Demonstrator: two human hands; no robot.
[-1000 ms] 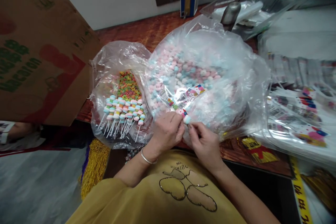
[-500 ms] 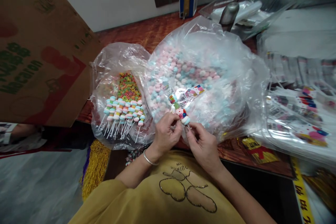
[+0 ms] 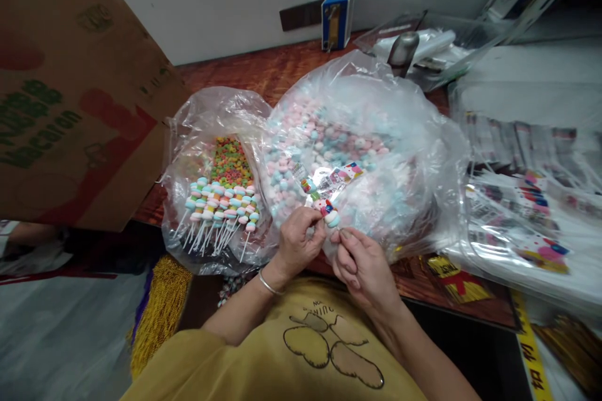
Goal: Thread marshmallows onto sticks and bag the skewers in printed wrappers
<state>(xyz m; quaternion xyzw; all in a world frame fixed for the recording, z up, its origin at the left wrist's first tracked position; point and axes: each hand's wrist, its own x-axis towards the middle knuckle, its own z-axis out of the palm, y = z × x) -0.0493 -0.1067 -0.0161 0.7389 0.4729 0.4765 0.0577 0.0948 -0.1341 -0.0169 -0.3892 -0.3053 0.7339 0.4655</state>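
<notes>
We hold a small candy skewer of pink, white and blue marshmallow pieces on a thin white stick (image 3: pixel 328 211) low in the middle of the view, just above our chest and at the near edge of the big bag. Its top end sits inside a narrow clear plastic sleeve with a colourful printed header (image 3: pixel 335 177). Our left hand (image 3: pixel 297 243) is pinched closed on the candy end, and our right hand (image 3: pixel 361 263) is pinched closed just below it, where the stick should be, though fingers hide it. We judge the skewer very light, the sweets soft and easily squashed, the stick thin and bendable, the sleeve slippery; the stick looks the safest place to grip.

Directly behind lies a large clear plastic bag of loose pink and blue marshmallow candies (image 3: pixel 348 138). To its left, touching it, a smaller clear plastic bag (image 3: pixel 214 182) holds finished skewers laid in a row over multicoloured cereal rings. Both rest on a reddish wooden desk (image 3: pixel 263 69). A brown cardboard box with green and red print (image 3: pixel 70 100) stands at far left; stacks of empty printed sleeves (image 3: pixel 522 219) lie at right.
</notes>
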